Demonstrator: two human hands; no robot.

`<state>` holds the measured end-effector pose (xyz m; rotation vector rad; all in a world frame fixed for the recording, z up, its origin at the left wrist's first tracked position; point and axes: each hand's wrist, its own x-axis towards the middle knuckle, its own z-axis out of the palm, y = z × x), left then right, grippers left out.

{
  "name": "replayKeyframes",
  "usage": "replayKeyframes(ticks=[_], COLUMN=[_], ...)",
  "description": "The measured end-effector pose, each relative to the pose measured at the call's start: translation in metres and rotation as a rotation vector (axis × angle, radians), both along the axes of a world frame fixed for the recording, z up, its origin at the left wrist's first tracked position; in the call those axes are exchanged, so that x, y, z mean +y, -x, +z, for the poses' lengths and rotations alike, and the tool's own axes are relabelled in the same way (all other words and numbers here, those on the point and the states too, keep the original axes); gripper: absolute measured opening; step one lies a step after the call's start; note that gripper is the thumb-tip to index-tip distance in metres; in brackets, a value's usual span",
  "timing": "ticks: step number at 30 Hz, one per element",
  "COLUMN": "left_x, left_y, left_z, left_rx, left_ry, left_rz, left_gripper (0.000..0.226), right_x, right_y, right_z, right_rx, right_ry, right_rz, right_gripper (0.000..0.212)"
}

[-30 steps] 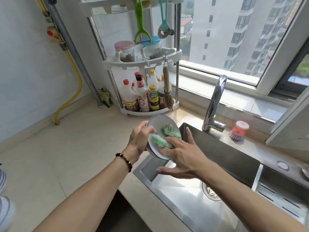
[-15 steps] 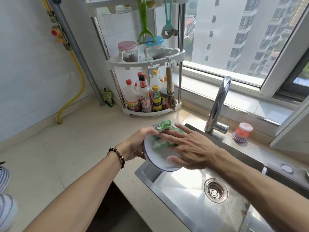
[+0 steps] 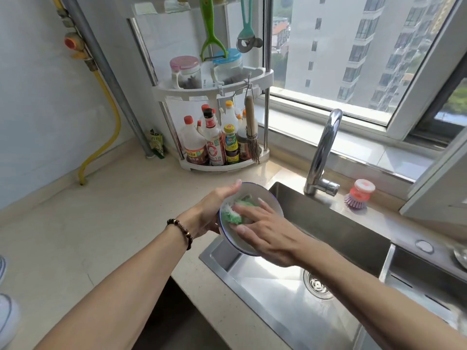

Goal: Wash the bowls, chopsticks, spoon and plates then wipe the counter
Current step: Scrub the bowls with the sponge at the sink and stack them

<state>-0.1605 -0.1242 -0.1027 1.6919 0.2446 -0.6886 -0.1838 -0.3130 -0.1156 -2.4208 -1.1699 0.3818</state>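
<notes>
- Head view, the room: a pale stone counter (image 3: 75, 236) runs along a tiled wall into a corner, where a white two-tier rack (image 3: 214, 87) stands with sauce bottles (image 3: 214, 147) on its lower shelf, two lidded jars above, and a green peeler and a teal opener hanging from the top.
- A steel sink (image 3: 316, 286) is set into the counter below a wide window that looks onto apartment blocks; a chrome tap (image 3: 323, 152) rises at its back edge, and a pink-topped dish brush (image 3: 358, 195) stands just beside the tap base.
- A yellow hose (image 3: 111, 122) and a grey pipe run down the wall at left.
- The bowl (image 3: 267, 198), white with a blue rim, is held over the sink's near-left corner, tipped on edge so its opening faces the camera and to the right.
- The left hand (image 3: 209, 213) grips the bowl from behind, thumb curled over the top rim; a bead bracelet (image 3: 180, 231) sits on that wrist.
- The right hand (image 3: 267, 231) has its fingers nearly straight, pressing a green scouring cloth (image 3: 237, 210) against the bowl's inside.
- Compared with half a second ago, the cloth sits lower and more to the left inside the bowl, no longer over the top rim, and the right hand's fingers have slid down with it; the left hand's grip is unchanged.
</notes>
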Motion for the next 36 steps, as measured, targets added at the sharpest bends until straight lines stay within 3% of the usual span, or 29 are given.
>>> replayKeyframes(ticks=[2, 4, 6, 8, 9, 12, 15, 17, 18, 20, 22, 24, 26, 27, 29, 30, 32, 34, 36], left_x=[-0.001, -0.003, -0.005, -0.007, -0.008, -0.014, -0.017, -0.017, -0.014, -0.008, 0.001, 0.005, 0.001, 0.000, -0.002, -0.003, -0.002, -0.001, -0.001], left_y=[0.000, -0.001, -0.003, -0.004, -0.004, -0.005, -0.006, -0.006, -0.004, 0.002, 0.006, 0.008, 0.008, 0.005, -0.001, -0.002, 0.000, 0.006, 0.010], left_z=[0.004, 0.007, 0.008, 0.007, 0.007, 0.007, 0.006, 0.006, 0.008, 0.015, 0.012, -0.003, -0.009, -0.009, -0.003, 0.000, 0.004, 0.005, 0.004], left_rx=[-0.029, -0.070, -0.112, -0.202, -0.235, -0.195, -0.114, -0.217, -0.369, -0.726, -0.938, -1.093, -1.229, -1.269, -1.202, -1.087, -0.763, -0.561, -0.437], left_ry=[-0.043, -0.086, -0.091, -0.126, -0.133, -0.104, -0.078, -0.147, -0.259, -0.568, -0.962, -1.266, -1.369, -1.329, -1.200, -1.172, -1.075, -0.825, -0.584], left_rz=[-0.016, 0.067, 0.195, 0.282, 0.301, 0.266, 0.167, 0.131, 0.110, -0.097, -0.545, -0.920, -1.034, -1.016, -0.934, -0.904, -0.767, -0.587, -0.429], left_gripper=[0.077, 0.076, 0.074, 0.067, 0.063, 0.058, 0.055, 0.068, 0.081, 0.094, 0.095, 0.067, 0.025, 0.021, 0.014, 0.008, 0.021, 0.026, 0.023], right_x=[-0.009, -0.014, -0.014, -0.012, -0.011, -0.009, -0.004, -0.006, -0.008, -0.014, -0.021, -0.024, -0.024, -0.023, -0.027, -0.029, -0.036, -0.039, -0.038], right_y=[-0.011, -0.011, -0.002, 0.010, 0.012, 0.005, -0.006, -0.009, -0.010, -0.014, -0.017, -0.017, -0.017, -0.018, -0.022, -0.023, -0.024, -0.023, -0.019], right_z=[-0.001, -0.001, 0.002, 0.005, 0.003, -0.013, -0.021, -0.023, -0.024, -0.029, -0.031, -0.032, -0.030, -0.029, -0.029, -0.028, -0.028, -0.026, -0.031], right_rx=[-0.189, -0.224, -0.093, 0.071, 0.059, -0.256, -0.490, -0.564, -0.552, -0.498, -0.409, -0.379, -0.360, -0.364, -0.459, -0.522, -0.558, -0.372, -0.204], right_ry=[0.156, 0.168, 0.063, -0.074, -0.093, 0.026, 0.083, 0.085, 0.094, 0.118, 0.125, 0.105, 0.056, 0.027, -0.001, 0.019, 0.048, -0.048, -0.268], right_rz=[-0.005, -0.061, -0.124, -0.170, -0.172, -0.157, -0.174, -0.160, -0.149, -0.121, -0.119, -0.105, -0.094, -0.094, -0.116, -0.139, -0.226, -0.350, -0.502], right_gripper=[0.089, 0.091, 0.091, 0.072, 0.061, 0.071, 0.039, 0.031, 0.031, 0.030, 0.026, 0.021, 0.019, 0.020, 0.033, 0.045, 0.074, 0.087, 0.078])
